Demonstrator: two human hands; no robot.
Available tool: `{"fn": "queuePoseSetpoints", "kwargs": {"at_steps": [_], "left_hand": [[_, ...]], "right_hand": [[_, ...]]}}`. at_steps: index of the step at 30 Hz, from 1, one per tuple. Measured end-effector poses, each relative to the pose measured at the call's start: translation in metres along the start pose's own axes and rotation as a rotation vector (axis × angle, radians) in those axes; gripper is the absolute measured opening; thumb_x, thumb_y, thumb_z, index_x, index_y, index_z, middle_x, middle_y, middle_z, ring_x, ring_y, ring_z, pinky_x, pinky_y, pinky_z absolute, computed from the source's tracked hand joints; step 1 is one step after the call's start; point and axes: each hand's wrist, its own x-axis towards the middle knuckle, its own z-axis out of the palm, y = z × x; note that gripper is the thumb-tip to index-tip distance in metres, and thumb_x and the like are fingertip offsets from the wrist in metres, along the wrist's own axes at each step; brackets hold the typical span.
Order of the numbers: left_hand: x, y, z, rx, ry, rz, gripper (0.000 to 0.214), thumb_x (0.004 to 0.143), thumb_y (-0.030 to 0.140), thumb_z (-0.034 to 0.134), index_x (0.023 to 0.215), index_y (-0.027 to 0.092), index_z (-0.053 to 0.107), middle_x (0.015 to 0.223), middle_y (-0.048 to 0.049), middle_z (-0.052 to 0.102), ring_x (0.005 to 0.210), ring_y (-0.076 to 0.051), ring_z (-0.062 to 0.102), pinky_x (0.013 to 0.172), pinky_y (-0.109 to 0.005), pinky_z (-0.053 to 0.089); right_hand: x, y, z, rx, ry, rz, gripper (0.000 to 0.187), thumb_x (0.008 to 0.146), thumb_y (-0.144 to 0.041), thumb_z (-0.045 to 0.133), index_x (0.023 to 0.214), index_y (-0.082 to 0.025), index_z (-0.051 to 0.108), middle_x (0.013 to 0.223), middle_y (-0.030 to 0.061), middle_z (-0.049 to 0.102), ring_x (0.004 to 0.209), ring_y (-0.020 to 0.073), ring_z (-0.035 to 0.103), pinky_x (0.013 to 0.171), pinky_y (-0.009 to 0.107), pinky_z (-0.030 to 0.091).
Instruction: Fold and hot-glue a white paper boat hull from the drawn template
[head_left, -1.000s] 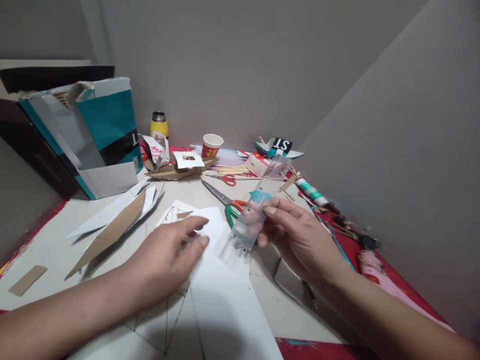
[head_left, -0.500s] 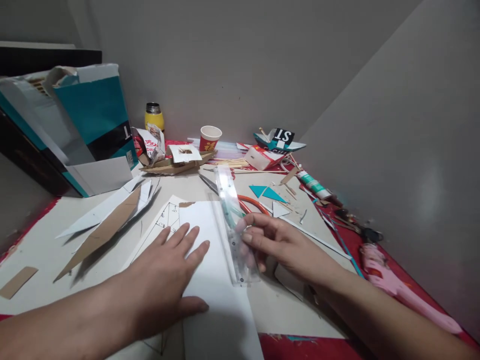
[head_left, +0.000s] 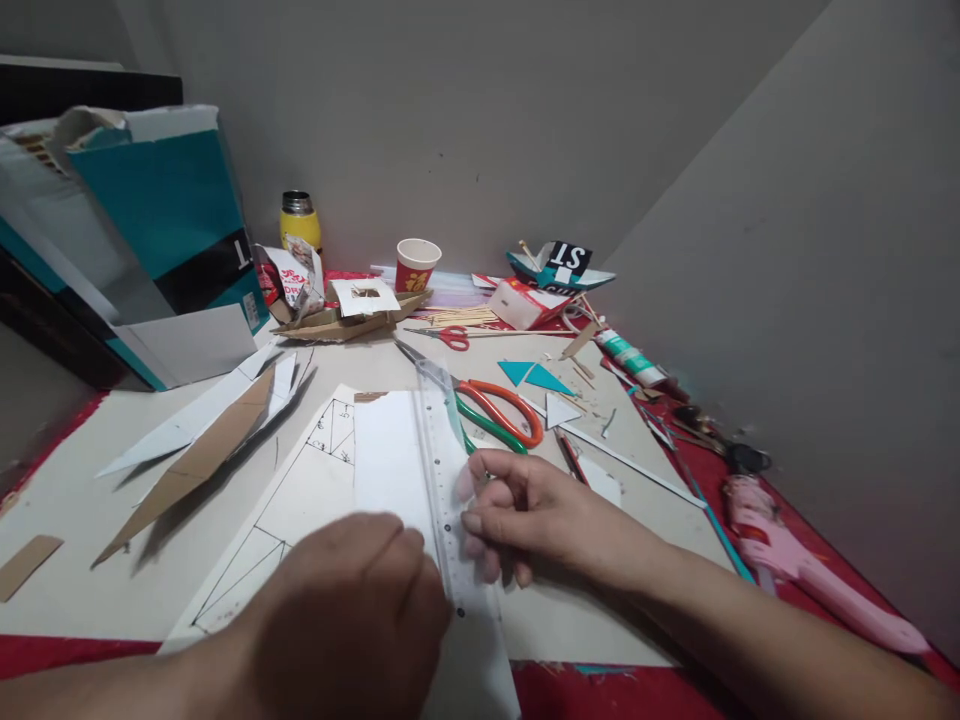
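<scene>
My right hand [head_left: 506,515] is closed on the edge of a clear plastic ruler [head_left: 442,470], pinching it between thumb and fingers. The ruler runs lengthwise along the right side of a blank white sheet [head_left: 386,450]. Over the lower part of this sheet, my left hand [head_left: 360,610] is curled into a fist with its knuckles up; whatever its fingers may hold is hidden. Beneath lies a paper with drawn lines [head_left: 296,500], partly covered by the sheet and my left hand. Scissors with orange and green handles [head_left: 506,410] lie just beyond my right hand.
At the left stand folded card pieces [head_left: 195,450] and a teal box [head_left: 165,220]. Toward the back are a cardboard boat [head_left: 352,318], a paper cup [head_left: 418,265], a yellow bottle [head_left: 300,222] and small scissors [head_left: 454,337]. A pink glue gun [head_left: 810,580] lies on the right.
My left hand has gone from lying spread on the papers to a curled fist, farther right and nearer to me. The ruler and my right hand have shifted slightly left and toward me.
</scene>
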Motion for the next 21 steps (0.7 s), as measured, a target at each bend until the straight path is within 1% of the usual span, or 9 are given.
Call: {"fn": "queuePoseSetpoints", "kwargs": {"at_steps": [2,4,6,8,9,11,14,17,21], "left_hand": [[-0.004,0.007,0.004,0.013,0.041,0.038,0.014,0.075,0.009,0.054,0.069,0.02,0.06,0.059,-0.0017,0.062,0.047,-0.02,0.056,0.041,-0.032,0.04],[-0.005,0.007,0.006,0.023,0.016,0.017,0.013,0.074,0.01,0.055,0.067,0.021,0.058,0.057,-0.0011,0.06,0.044,-0.02,0.053,0.039,-0.033,0.036],[-0.003,-0.002,0.006,0.02,-0.034,-0.028,0.018,0.077,0.01,0.053,0.064,0.022,0.055,0.056,-0.0005,0.059,0.042,-0.02,0.052,0.039,-0.033,0.035],[0.001,-0.017,0.003,0.002,-0.012,-0.075,0.023,0.085,0.012,0.047,0.066,0.021,0.056,0.06,-0.0015,0.06,0.05,-0.021,0.057,0.044,-0.033,0.041],[0.003,-0.025,0.001,-0.013,-0.003,-0.114,0.023,0.089,0.017,0.045,0.071,0.02,0.059,0.067,-0.0038,0.063,0.057,-0.022,0.061,0.05,-0.033,0.045],[0.007,-0.042,0.0,-0.003,0.006,-0.254,0.023,0.092,0.024,0.043,0.093,0.015,0.064,0.091,-0.0119,0.069,0.081,-0.027,0.066,0.066,-0.038,0.052],[0.011,-0.06,0.003,0.039,-0.053,-0.449,0.046,0.09,0.035,0.05,0.127,0.009,0.053,0.125,-0.0201,0.061,0.11,-0.036,0.058,0.083,-0.047,0.051],[0.014,-0.067,0.007,-0.018,-0.115,-0.532,0.061,0.086,0.042,0.055,0.137,0.011,0.045,0.132,-0.0188,0.056,0.115,-0.036,0.053,0.09,-0.049,0.047],[0.017,-0.069,0.009,-0.133,-0.115,-0.554,0.06,0.084,0.041,0.057,0.137,0.013,0.047,0.129,-0.0147,0.06,0.11,-0.034,0.054,0.09,-0.048,0.047]], "right_hand": [[0.0,0.002,0.003,0.001,-0.005,0.024,0.028,0.076,-0.032,0.067,0.09,-0.019,0.046,0.065,-0.002,0.067,0.051,0.012,0.065,0.038,0.014,0.043],[0.002,0.003,0.005,-0.008,0.007,0.045,0.029,0.075,-0.03,0.066,0.091,-0.02,0.044,0.064,-0.0028,0.067,0.05,0.0128,0.065,0.037,0.014,0.042],[0.003,0.004,0.005,-0.023,0.02,0.052,0.03,0.075,-0.029,0.066,0.092,-0.021,0.043,0.063,-0.0031,0.067,0.05,0.0134,0.065,0.036,0.014,0.042],[0.005,0.006,0.004,-0.027,0.026,0.037,0.029,0.076,-0.029,0.065,0.093,-0.021,0.043,0.064,-0.0031,0.067,0.051,0.0139,0.066,0.036,0.015,0.042],[0.006,0.007,0.004,-0.029,0.03,0.026,0.028,0.077,-0.029,0.064,0.095,-0.021,0.043,0.064,-0.0029,0.067,0.052,0.0142,0.066,0.036,0.015,0.042],[0.008,0.008,0.003,-0.04,0.045,0.011,0.029,0.078,-0.028,0.063,0.099,-0.02,0.045,0.065,-0.0025,0.067,0.052,0.0144,0.067,0.036,0.015,0.043],[0.008,0.009,0.004,-0.059,0.089,0.011,0.046,0.079,-0.024,0.063,0.12,-0.019,0.043,0.066,-0.0027,0.067,0.052,0.0143,0.066,0.037,0.016,0.044],[0.006,0.007,0.006,-0.054,0.12,0.011,0.073,0.08,-0.019,0.062,0.143,-0.021,0.026,0.066,-0.0036,0.066,0.052,0.014,0.066,0.037,0.016,0.044],[0.004,0.005,0.008,-0.06,0.135,0.01,0.081,0.082,-0.016,0.06,0.15,-0.022,0.016,0.065,-0.0039,0.066,0.051,0.0133,0.065,0.036,0.016,0.044]]}}
